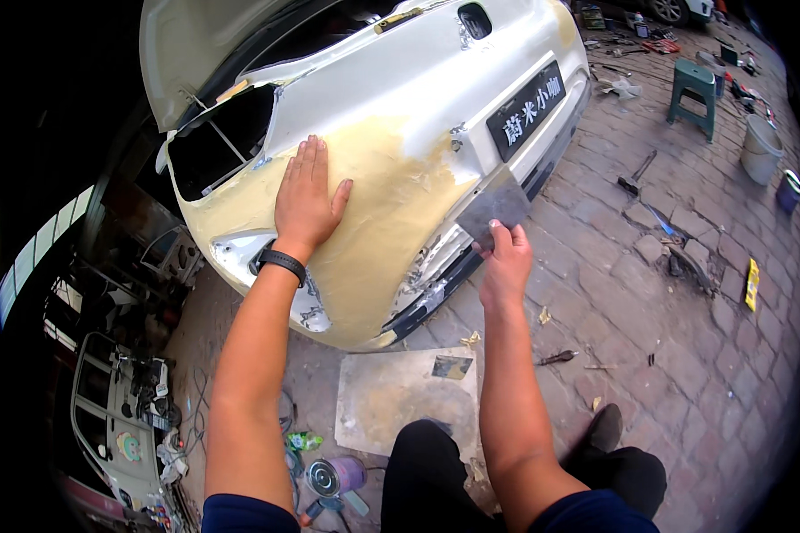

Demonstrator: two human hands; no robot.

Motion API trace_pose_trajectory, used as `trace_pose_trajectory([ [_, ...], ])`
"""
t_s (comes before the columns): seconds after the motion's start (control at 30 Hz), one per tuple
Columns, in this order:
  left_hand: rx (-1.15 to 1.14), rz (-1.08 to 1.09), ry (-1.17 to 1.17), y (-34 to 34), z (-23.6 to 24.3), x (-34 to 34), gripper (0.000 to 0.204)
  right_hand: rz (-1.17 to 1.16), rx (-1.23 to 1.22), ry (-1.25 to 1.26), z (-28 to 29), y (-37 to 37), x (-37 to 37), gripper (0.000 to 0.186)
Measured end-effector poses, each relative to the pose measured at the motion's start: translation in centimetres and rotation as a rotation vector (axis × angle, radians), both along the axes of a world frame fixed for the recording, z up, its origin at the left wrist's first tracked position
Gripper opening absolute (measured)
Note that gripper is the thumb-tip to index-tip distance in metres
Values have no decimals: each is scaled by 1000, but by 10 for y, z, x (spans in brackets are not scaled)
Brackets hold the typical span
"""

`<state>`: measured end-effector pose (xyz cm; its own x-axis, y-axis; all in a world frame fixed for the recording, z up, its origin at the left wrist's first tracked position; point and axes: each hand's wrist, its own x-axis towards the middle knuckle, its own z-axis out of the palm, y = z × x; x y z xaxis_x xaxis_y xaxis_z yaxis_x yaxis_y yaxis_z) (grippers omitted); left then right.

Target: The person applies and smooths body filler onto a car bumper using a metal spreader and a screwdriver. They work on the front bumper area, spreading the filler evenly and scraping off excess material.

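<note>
A white car's rear end (391, 71) is in front of me, its corner coated with yellowish body filler (364, 231). My left hand (305, 200) lies flat on the filler, fingers stretched out, thumb apart, and a dark band circles its wrist. To the right, my right hand (507, 262) pinches a thin, rectangular grey putty spreader (496, 206) by its lower edge. The spreader is held up at the bumper's edge, below the black plate (526, 108); I cannot tell if it touches the car. Bare patches and holes show around the lamp opening (240, 253).
A pale board (373, 391) on the paving carries a smaller stained plate (452, 367). Beside it stand a round tin (324, 478) and a green packet (304, 441). Rightward are a hammer (636, 175), green stool (693, 93), white bucket (761, 147) and yellow packet (752, 284). A car door (107, 435) stands left.
</note>
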<state>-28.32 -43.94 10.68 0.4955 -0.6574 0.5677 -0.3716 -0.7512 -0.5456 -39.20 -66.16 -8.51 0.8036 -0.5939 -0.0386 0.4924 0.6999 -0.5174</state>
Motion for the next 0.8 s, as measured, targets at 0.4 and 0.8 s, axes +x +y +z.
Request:
trace_pose_trajectory([
  [0.4, -10, 36, -10, -3, 1, -4, 74, 20, 211, 0, 0, 25, 0, 18],
  [0.8, 151, -402, 32, -181, 25, 34, 60, -188, 330, 91, 6, -46, 12, 16],
])
